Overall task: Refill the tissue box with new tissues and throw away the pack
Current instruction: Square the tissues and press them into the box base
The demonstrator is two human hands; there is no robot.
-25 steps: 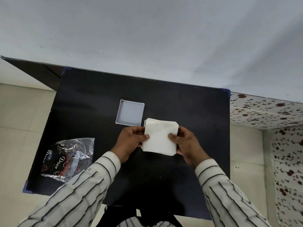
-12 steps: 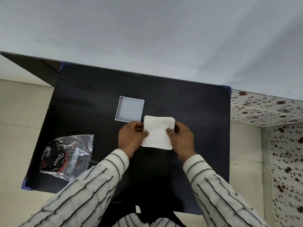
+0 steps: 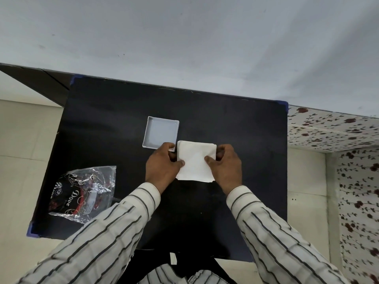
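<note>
A square white stack of tissues (image 3: 195,160) is held between both hands above the black table (image 3: 235,130). My left hand (image 3: 163,167) grips its left edge and my right hand (image 3: 226,167) grips its right edge, thumbs on top. Just beyond and left of the stack lies the empty white square tissue box (image 3: 161,132), open side up; my left hand's knuckles cover its near right corner. The crumpled clear tissue pack (image 3: 82,193), printed black and red, lies at the table's near left.
The table stands against a pale wall (image 3: 184,37). A flower-patterned surface (image 3: 338,130) adjoins it on the right. Tiled floor (image 3: 24,140) shows on the left. My striped sleeves (image 3: 276,232) cross the near table edge.
Both hands have carried the tissue stack a little farther from me, toward the white box; the left hand now overlaps the box's near corner. The pack has not moved.
</note>
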